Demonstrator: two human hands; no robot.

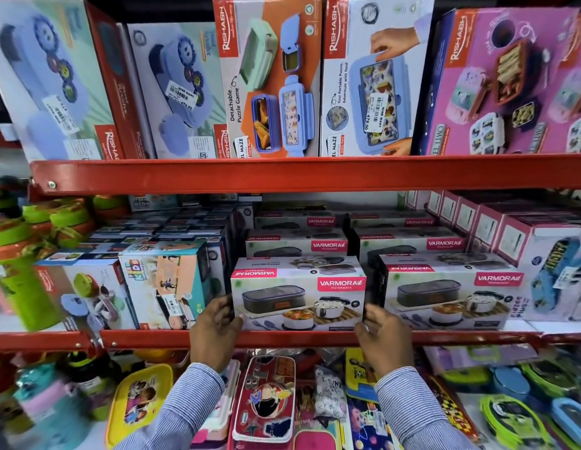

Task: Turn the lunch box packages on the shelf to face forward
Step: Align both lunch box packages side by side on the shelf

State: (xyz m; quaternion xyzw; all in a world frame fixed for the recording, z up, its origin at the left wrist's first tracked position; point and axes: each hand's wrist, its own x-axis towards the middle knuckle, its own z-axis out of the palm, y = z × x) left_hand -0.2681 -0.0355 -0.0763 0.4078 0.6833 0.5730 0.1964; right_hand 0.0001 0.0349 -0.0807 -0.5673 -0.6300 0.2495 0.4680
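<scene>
A white Varmora lunch box package stands at the front of the middle red shelf, its printed front toward me. My left hand grips its left end, fingers around the side. On its right end rests my right hand, fingers wrapped round that edge. A matching Varmora package stands just to the right, also front-facing. More Varmora boxes are stacked in rows behind both.
Kids lunch box packages stand angled left of the held box. Pink-white boxes fill the right. Large Rishabh boxes line the upper shelf. Green containers sit far left; pencil cases and lunch boxes crowd below.
</scene>
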